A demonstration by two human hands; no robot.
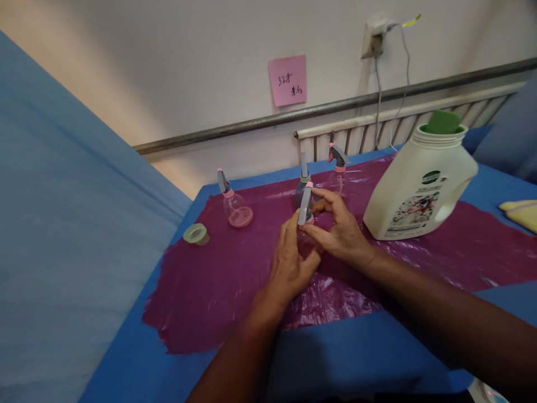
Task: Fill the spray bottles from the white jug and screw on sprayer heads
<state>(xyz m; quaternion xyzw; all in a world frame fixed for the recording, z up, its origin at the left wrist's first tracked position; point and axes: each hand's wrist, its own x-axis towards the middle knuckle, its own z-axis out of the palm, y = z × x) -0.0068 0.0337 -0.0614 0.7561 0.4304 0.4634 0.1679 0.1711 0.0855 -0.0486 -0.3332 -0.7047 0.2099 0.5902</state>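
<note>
Between both hands, over the middle of the purple plastic sheet, is a small spray bottle (306, 206) with a grey and pink trigger head. My left hand (291, 263) curls around its clear lower body, which is mostly hidden. The thumb and fingers of my right hand (340, 226) pinch the trigger head and its pink collar. Just behind stands a spray bottle with a green collar (304, 178), partly covered by my hands. Another pink-collared spray bottle (339, 167) is to its right. On the left, a clear spray bottle (239, 211) holds some pink liquid.
A large white detergent jug (413, 190) with a green piece in its mouth stands at right. A small pale green cup (196, 234) sits at left. Purple plastic sheet (218, 291) covers much of the blue table. A yellow cloth (522, 214) lies far right; a blue curtain (75, 224) hangs left.
</note>
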